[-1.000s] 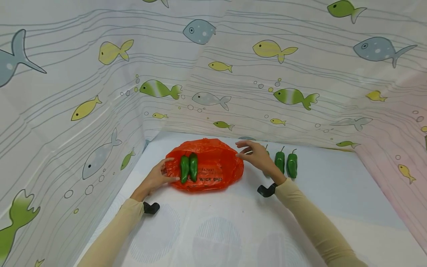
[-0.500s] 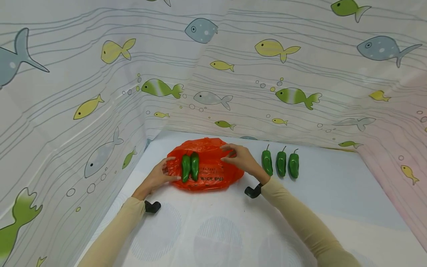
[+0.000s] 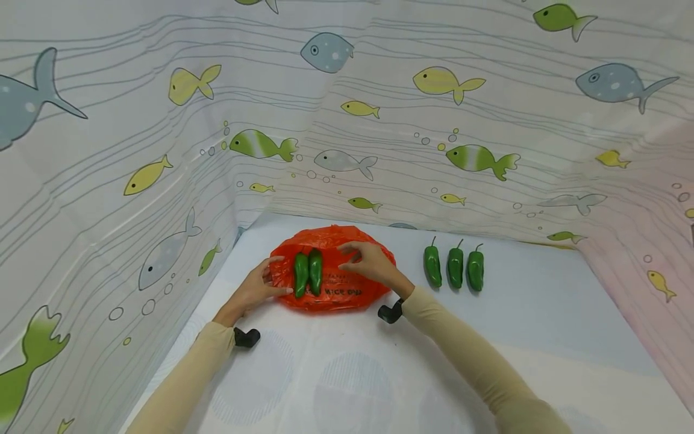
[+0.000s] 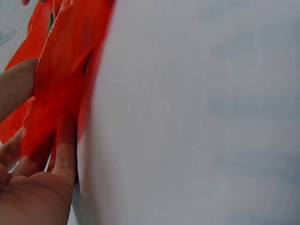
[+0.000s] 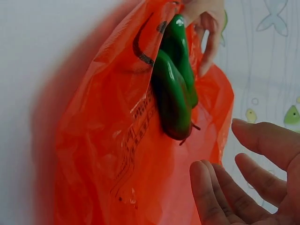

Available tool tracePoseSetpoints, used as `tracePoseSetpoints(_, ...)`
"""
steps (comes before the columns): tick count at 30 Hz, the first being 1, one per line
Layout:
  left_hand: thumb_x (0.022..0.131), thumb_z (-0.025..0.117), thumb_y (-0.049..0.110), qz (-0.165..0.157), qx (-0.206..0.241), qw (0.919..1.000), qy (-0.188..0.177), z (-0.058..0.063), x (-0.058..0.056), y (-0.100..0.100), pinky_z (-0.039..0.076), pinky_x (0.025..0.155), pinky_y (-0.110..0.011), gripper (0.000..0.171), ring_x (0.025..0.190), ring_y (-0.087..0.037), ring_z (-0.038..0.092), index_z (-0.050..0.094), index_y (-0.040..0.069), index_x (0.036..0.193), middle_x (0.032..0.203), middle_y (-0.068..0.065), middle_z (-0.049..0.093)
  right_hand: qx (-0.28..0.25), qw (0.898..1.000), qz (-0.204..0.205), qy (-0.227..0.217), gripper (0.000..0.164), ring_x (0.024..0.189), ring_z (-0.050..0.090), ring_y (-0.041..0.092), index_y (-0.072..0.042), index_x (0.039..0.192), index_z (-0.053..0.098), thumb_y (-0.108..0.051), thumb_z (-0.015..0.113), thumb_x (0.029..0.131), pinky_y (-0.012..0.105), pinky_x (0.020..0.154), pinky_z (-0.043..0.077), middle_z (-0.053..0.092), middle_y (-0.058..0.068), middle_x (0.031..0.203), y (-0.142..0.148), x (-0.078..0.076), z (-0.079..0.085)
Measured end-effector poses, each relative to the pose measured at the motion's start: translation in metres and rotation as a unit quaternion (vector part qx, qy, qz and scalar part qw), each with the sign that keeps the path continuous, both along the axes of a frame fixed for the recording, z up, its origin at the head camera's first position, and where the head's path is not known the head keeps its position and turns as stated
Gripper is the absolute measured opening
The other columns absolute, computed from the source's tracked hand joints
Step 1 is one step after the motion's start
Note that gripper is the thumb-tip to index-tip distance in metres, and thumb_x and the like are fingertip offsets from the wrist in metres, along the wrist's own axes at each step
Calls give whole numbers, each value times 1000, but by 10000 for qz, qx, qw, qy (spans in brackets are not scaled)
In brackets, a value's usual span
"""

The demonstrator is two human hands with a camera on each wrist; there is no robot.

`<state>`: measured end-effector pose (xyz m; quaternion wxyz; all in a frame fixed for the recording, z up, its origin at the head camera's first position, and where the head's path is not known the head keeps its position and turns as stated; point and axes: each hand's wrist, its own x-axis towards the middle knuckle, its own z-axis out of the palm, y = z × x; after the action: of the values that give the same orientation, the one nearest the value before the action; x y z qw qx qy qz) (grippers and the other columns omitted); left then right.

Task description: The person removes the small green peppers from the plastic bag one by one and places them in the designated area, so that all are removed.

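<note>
A red plastic bag (image 3: pixel 336 304) with black print lies spread on the table with its mouth open. Inside, toward its left side, two shiny green peppers (image 3: pixel 315 272) lie side by side. My left hand (image 3: pixel 255 287) holds the bag's left edge; in the left wrist view its fingertips (image 4: pixel 65 140) show reddish through the plastic. My right hand (image 3: pixel 370 263) hovers over the right half of the bag, fingers and thumb apart and loosely bent. Nothing is between them in the right wrist view, where the peppers' stems point toward this hand.
Three more green peppers (image 3: pixel 456 268) stand in a row, stems away from me, to the right of the bag. A fish-patterned curtain (image 3: pixel 379 132) walls the table (image 3: pixel 520 313) at the back and sides. Black wrist mounts (image 3: pixel 246 337) sit on both sleeves.
My right hand has moved left from beside the row of peppers to over the bag, uncovering that row. The left hand, the bag and the two peppers inside have stayed put.
</note>
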<state>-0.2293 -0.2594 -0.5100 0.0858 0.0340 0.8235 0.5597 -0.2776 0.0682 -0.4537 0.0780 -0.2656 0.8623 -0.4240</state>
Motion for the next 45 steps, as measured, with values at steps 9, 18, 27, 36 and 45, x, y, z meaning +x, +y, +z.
tracePoseSetpoints(9, 82, 88, 12, -4, -62, 10000, 3, 0, 1, 1, 45, 107, -50, 92, 131, -40, 48, 35, 11, 158, 149, -25, 44, 155, 9992, 41, -359, 52, 101, 65, 18, -8, 139, 64, -24, 79, 93, 31, 84, 57, 65, 8, 137, -18, -6, -9)
tracePoseSetpoints(18, 82, 88, 10, -22, -40, 10000, 32, 1, 0, 0, 48, 102, -43, 90, 127, -39, 51, 37, 11, 156, 146, -25, 48, 173, 9994, 60, -284, 56, 117, 60, 28, -6, 143, 59, -19, 79, 93, 39, 97, 54, 62, 13, 139, -33, -10, -12)
tracePoseSetpoints(27, 82, 88, 12, -15, 18, 10000, -23, 0, 0, -1, 44, 108, -52, 91, 133, -42, 47, 36, 11, 157, 149, -26, 45, 308, 9986, -100, -415, 62, 130, 55, 26, -7, 146, 56, -29, 79, 93, 43, 106, 49, 62, 9, 139, -52, -16, -18)
tracePoseSetpoints(36, 82, 88, 13, -14, 3, 10000, -59, 2, 0, -1, 42, 110, -55, 92, 135, -44, 44, 36, 12, 157, 152, -26, 41, 310, 9968, -338, -647, 64, 133, 53, 28, -7, 147, 56, -31, 79, 92, 44, 108, 47, 61, 10, 142, -66, -25, -24)
tracePoseSetpoints(45, 82, 88, 13, 15, -53, 9999, -132, 2, 0, 1, 40, 111, -58, 90, 137, -44, 41, 37, 14, 156, 153, -26, 38, 331, 9946, -518, -833, 66, 124, 57, 26, -2, 145, 55, -34, 78, 93, 43, 105, 49, 60, 12, 140, -78, -28, -28)
